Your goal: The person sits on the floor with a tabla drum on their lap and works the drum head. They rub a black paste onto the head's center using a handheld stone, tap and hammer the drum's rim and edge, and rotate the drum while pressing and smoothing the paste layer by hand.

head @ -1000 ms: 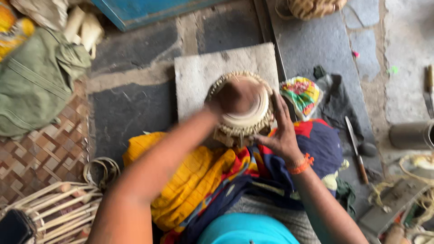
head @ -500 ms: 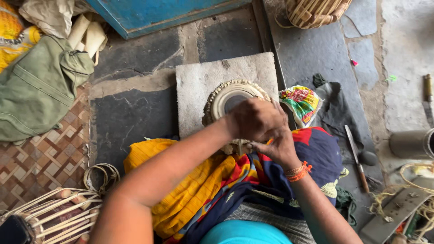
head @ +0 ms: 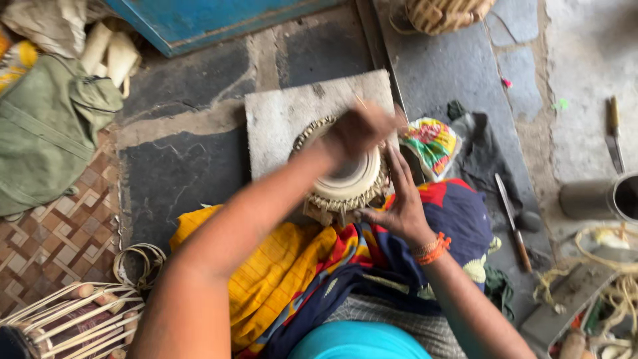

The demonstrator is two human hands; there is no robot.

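On the grey stone slab [head: 279, 119], a small hand drum [head: 345, 179] sits propped against the seated person's lap.

Its pale round skin is ringed by a braided, woven rim, rough cords running down its sides; the slab under it is flat, square and chalky, laid on dark cracked flagstones. Left hand [head: 359, 133], blurred in motion, lies over the drumhead, fingers curled; whether they pinch anything I cannot tell. Right hand [head: 399, 206] cups the drum's near right side, fingers [head: 399, 166] spread along the braided rim, gripping it. A knife [head: 513, 223] lies on the stone to the right, well apart.
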